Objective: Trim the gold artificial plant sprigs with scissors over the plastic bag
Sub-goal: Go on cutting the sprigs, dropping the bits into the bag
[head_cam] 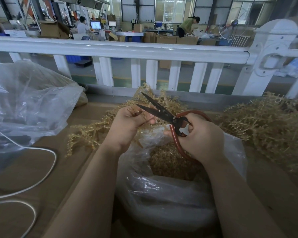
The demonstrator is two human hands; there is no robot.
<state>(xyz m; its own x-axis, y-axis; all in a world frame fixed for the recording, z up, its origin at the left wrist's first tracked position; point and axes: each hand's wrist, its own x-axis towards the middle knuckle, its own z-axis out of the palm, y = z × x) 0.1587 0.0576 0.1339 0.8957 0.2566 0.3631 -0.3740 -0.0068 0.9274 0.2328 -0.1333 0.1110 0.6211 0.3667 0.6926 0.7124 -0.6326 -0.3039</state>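
Note:
My left hand [129,123] grips a gold sprig [91,133] whose branches trail down to the left over the table. My right hand [200,137] holds black scissors [157,110] by their red-brown handles, blades spread open and pointing up left, right beside my left fingers. Both hands hover above an open clear plastic bag [162,200] holding gold trimmings [167,160].
A large heap of gold sprigs [265,127] lies at the right, more behind the scissors. A crumpled clear bag [27,103] sits at the left. A white cable [46,170] loops on the brown table. A white railing [127,50] runs behind.

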